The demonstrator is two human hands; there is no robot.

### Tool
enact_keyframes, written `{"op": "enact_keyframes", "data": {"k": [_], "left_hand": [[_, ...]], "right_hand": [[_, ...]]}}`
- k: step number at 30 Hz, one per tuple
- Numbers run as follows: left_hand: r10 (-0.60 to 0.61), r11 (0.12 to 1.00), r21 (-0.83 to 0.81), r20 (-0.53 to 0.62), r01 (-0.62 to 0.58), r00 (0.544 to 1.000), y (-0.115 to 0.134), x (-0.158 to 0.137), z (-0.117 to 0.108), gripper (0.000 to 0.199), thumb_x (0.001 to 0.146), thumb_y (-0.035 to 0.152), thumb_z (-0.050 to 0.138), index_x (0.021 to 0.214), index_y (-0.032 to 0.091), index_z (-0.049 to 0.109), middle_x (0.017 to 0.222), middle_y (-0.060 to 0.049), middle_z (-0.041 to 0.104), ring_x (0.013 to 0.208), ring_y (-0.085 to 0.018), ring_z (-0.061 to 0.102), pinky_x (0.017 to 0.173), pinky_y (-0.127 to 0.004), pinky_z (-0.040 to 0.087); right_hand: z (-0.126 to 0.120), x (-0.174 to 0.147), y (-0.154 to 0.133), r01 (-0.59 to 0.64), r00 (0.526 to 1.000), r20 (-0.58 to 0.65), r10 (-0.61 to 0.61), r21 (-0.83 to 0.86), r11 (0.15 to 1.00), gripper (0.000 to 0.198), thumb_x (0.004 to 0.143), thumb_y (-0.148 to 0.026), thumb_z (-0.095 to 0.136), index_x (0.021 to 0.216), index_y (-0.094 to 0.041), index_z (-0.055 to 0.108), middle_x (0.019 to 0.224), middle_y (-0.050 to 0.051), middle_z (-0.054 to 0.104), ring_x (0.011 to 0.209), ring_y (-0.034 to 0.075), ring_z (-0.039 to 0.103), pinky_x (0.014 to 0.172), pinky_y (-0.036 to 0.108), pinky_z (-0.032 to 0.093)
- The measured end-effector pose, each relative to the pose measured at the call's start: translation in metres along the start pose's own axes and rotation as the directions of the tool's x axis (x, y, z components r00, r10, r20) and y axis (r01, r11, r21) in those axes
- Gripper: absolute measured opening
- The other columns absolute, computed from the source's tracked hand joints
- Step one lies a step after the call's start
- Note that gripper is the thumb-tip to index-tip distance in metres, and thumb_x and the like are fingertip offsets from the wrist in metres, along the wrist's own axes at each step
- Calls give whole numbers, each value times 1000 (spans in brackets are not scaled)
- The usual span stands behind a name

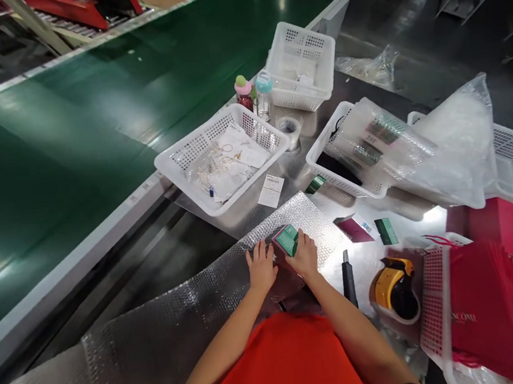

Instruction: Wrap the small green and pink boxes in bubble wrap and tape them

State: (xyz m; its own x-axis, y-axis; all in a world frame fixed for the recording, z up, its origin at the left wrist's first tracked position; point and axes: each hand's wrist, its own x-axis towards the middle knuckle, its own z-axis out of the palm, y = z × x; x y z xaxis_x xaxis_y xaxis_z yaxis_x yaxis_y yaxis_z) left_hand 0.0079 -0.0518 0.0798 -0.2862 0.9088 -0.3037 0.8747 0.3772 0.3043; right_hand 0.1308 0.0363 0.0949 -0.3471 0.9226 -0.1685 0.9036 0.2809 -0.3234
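A long sheet of clear bubble wrap (196,308) lies over the metal table in front of me. My left hand (262,268) rests on it with the fingers stretched out, beside a small green card (287,240). My right hand (305,256) grips the card's right edge between thumb and fingers. A pink edge shows under the card; what lies beneath it is mostly hidden. To the right of my right hand are a black utility knife (348,280), a folded maroon card (355,228) and another green card (386,231).
A green conveyor belt (70,159) runs along the left. White baskets (214,204) stand ahead, near bottles (263,91) and a tape roll (289,130). A yellow tape dispenser (384,285) and red bags (484,295) are at right. A paper label (271,191) lies ahead.
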Motion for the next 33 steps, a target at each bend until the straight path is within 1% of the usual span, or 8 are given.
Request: {"op": "enact_keyframes", "data": {"k": [8, 13, 17, 20, 24, 27, 29, 33], "left_hand": [[5, 1000, -3, -19, -5, 1000, -1, 0, 2, 67, 81, 15, 66, 146, 18, 49, 164, -19, 34, 151, -36, 32, 120, -67, 28], [16, 1000, -18, 4, -16, 1000, -2, -1, 2, 68, 82, 16, 64, 147, 17, 47, 165, -19, 33, 152, -36, 30, 120, -68, 27], [-8, 976, -219, -39, -1, 999, -5, 1, -1, 63, 80, 21, 69, 140, 16, 54, 162, -20, 38, 150, -40, 33, 120, -70, 24], [-108, 858, -512, -112, 36, 988, -8, 6, -7, 44, 79, 18, 65, 124, 18, 64, 151, -19, 52, 145, -38, 41, 122, -65, 27], [-260, 710, -695, -108, 115, 960, -2, 15, -13, 27, 86, 23, 60, 112, 17, 62, 126, -17, 64, 127, -32, 59, 113, -55, 45], [-402, 514, -824, 14, 239, 916, 14, 22, -9, 26, 88, 29, 62, 109, 17, 55, 99, -11, 68, 88, -25, 72, 85, -50, 62], [-459, 360, -880, 122, 310, 880, 26, 25, -5, 21, 90, 29, 61, 104, 18, 51, 86, -5, 66, 67, -19, 70, 66, -42, 64], [-481, 145, -922, 251, 358, 840, 41, 31, -3, 16, 89, 27, 63, 86, 19, 49, 71, 2, 59, 57, -13, 64, 57, -31, 60]], "right_hand": [[-4, -2, 3, 12, 999, 39, -13, 28, 1000, 90, 73, -33, 77, 149, -8, 36, 138, 24, 55, 127, 38, 52, 104, 50, 45], [-1, -5, 11, 77, 996, -63, -71, 109, 991, 102, 72, -50, 77, 153, -11, 30, 146, 24, 49, 136, 40, 45, 110, 56, 39], [-13, 19, 43, 18, 977, -212, 13, 143, 990, 65, 96, -46, 49, 148, -10, 36, 143, 23, 52, 133, 33, 48, 107, 50, 42], [-28, 48, 75, -125, 972, -190, 141, 94, 988, 42, 98, -26, 39, 132, -5, 54, 130, 26, 60, 122, 33, 56, 101, 48, 45], [-36, 75, 96, -148, 978, -141, 153, 41, 988, 37, 89, -10, 48, 122, -5, 62, 117, 25, 65, 111, 34, 61, 94, 45, 45], [-37, 85, 96, -169, 979, -116, 169, 7, 986, 33, 89, -12, 53, 119, -8, 66, 108, 24, 68, 102, 35, 63, 88, 49, 45], [-41, 89, 94, -170, 981, -98, 168, -8, 985, 23, 89, -14, 57, 106, -10, 72, 102, 22, 68, 99, 34, 64, 86, 50, 45], [-61, 92, 94, -110, 992, -70, 110, -7, 994, 20, 91, -17, 58, 84, -12, 76, 97, 20, 69, 99, 33, 64, 87, 50, 45]]}}
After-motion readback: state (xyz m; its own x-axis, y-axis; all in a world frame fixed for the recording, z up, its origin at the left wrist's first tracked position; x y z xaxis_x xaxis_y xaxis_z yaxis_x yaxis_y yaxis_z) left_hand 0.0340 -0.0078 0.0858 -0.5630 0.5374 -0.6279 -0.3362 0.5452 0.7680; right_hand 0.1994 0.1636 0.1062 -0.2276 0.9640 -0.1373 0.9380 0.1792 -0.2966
